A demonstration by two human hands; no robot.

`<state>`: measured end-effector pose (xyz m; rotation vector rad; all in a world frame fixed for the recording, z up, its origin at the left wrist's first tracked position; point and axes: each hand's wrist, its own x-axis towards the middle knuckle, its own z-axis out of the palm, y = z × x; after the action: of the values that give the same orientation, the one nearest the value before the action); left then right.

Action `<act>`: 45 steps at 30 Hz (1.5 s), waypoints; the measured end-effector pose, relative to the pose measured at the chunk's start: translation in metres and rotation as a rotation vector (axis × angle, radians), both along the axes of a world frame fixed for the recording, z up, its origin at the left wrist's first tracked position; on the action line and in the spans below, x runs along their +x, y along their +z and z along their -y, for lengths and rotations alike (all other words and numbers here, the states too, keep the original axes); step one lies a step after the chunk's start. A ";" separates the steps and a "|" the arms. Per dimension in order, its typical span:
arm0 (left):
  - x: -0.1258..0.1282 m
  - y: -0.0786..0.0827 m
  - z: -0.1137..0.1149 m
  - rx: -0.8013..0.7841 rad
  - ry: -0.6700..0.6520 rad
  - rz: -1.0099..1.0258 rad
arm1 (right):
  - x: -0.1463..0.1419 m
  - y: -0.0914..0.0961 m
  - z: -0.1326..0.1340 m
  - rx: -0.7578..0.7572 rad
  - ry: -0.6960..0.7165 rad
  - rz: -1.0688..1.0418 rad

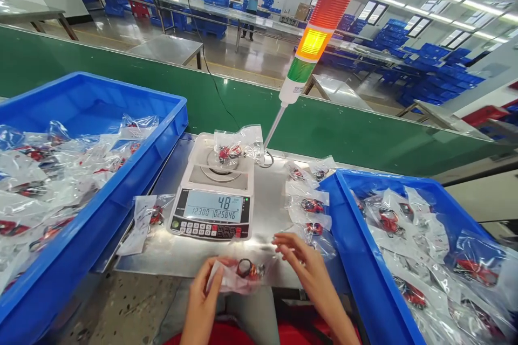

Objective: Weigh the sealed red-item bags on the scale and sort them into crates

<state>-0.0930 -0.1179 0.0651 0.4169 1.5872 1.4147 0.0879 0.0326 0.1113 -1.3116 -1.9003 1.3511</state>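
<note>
A stack light (pixel 314 43) is mounted behind the digital scale (pixel 213 206), its amber tier lit; blue crates (pixel 433 54) are stacked beyond the green conveyor panel (pixel 121 86).

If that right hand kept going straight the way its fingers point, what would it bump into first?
Probably the digital scale, near its display's right corner: the right hand points up and left. Depth is unclear, so it might pass just above.

The bag (pixel 226 280) is glossy clear plastic, the bench top (pixel 162 259) smooth steel.
</note>
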 end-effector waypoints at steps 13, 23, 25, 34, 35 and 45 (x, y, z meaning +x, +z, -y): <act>0.010 -0.054 0.024 -0.037 0.286 -0.695 | 0.049 -0.088 0.004 0.705 -0.055 0.458; 0.010 -0.070 0.014 0.127 -0.217 -1.473 | 0.048 -0.045 0.016 0.623 -0.186 0.262; 0.022 -0.069 0.006 0.130 -0.264 -1.532 | 0.043 -0.036 0.020 0.589 -0.211 0.228; 0.038 -0.064 -0.008 0.165 -0.345 -1.522 | -0.006 -0.052 -0.002 0.567 -0.009 0.161; 0.035 -0.061 -0.004 0.197 -0.343 -1.493 | -0.014 -0.046 -0.009 0.541 0.024 0.152; -0.102 -0.020 0.025 -0.018 0.349 -1.538 | -0.141 0.061 -0.151 0.358 -0.133 -0.050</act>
<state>-0.1955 -0.1429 0.0450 1.5044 2.9512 1.2998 -0.0534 0.1839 0.1719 -1.1864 -1.8768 0.9177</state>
